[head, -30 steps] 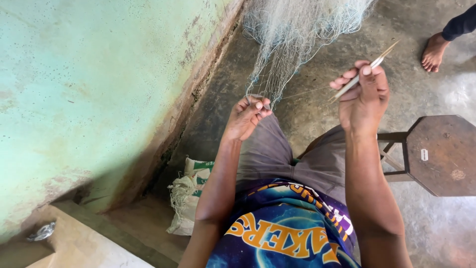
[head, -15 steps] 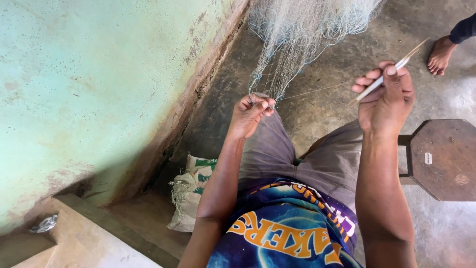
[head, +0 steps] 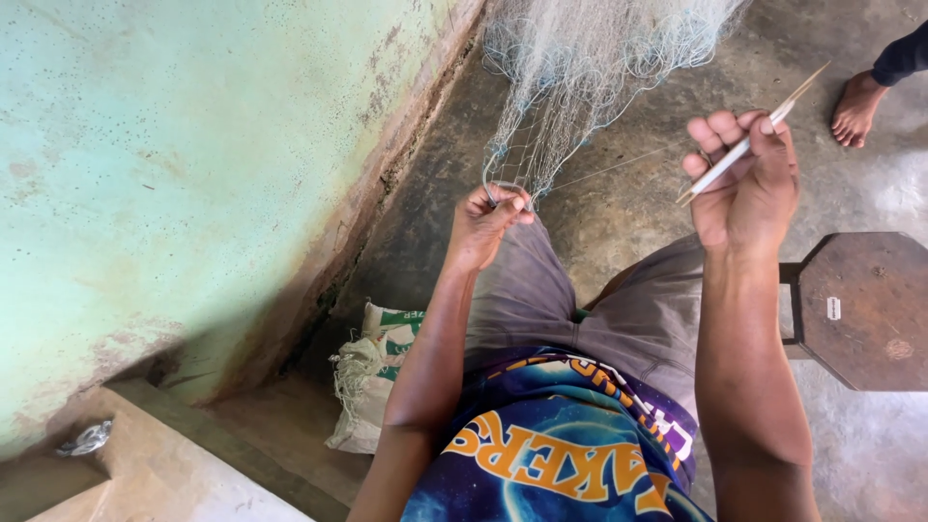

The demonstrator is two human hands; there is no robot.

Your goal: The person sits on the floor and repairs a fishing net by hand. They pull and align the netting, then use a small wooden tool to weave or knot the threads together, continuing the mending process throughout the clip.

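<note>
A pale fishing net [head: 590, 68] hangs down from the top of the view to my knee. My left hand [head: 488, 217] pinches the net's lower edge between thumb and fingers. My right hand [head: 744, 179] is raised to the right, closed around a thin pale netting needle [head: 759, 130] that points up and to the right. A fine thread [head: 619, 166] runs taut from the needle back to the net by my left hand. I sit with grey shorts and a blue printed shirt below.
A green-painted wall [head: 193, 174] fills the left side. A dark wooden stool [head: 870, 309] stands at my right. A white woven sack [head: 372, 377] lies on the floor by my left leg. Another person's bare foot [head: 855, 106] rests at the upper right.
My right hand has moved to the right, away from the net, drawing the thread out with the needle. My left hand has kept its pinch on the net's edge.
</note>
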